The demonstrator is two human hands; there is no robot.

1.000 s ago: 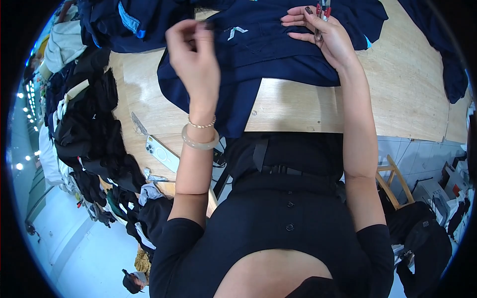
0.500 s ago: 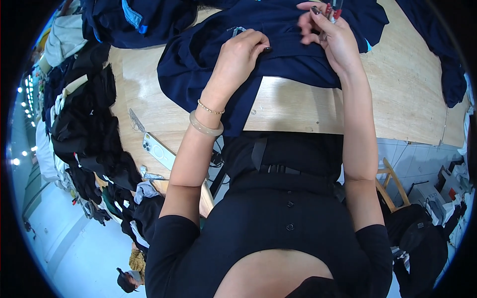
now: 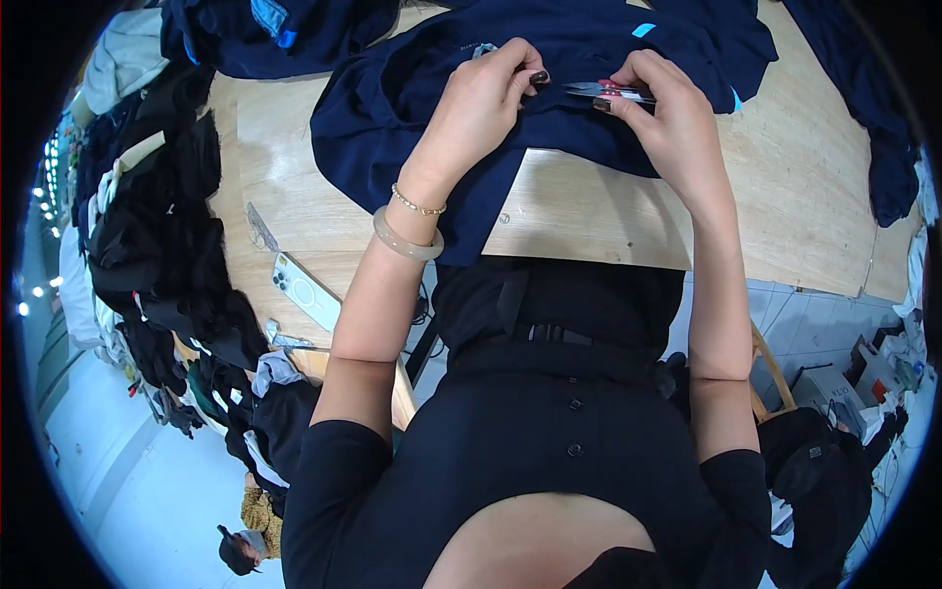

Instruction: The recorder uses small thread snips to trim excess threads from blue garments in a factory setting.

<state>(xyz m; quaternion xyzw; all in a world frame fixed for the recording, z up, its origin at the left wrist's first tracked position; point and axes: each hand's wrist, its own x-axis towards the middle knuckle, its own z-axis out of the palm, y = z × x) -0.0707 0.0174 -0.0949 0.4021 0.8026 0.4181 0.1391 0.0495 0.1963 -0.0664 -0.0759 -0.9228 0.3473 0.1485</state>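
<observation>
A navy blue garment (image 3: 422,167) lies spread over the far part of the wooden table, one piece of it hanging over the near edge. My left hand (image 3: 491,90) is closed on the garment, thumb and fingers pinched together; any thread between them is too small to see. In my right hand (image 3: 672,113) are small thread snips (image 3: 594,89) with red parts on the grip. Their blades point left, just above the cloth and toward my left fingertips. A light blue tag (image 3: 643,30) shows on the garment beyond my right hand.
A white phone (image 3: 306,292) lies on the wooden table (image 3: 785,196) at the left. Dark clothes (image 3: 157,236) are heaped along the left side. More navy garments (image 3: 285,39) lie at the far left and far right. Another person (image 3: 250,535) is at the lower left.
My right hand has come down and turned, bringing the snips from upright to lying level, blades toward my left hand. My left hand has shifted slightly, still pinching the garment.
</observation>
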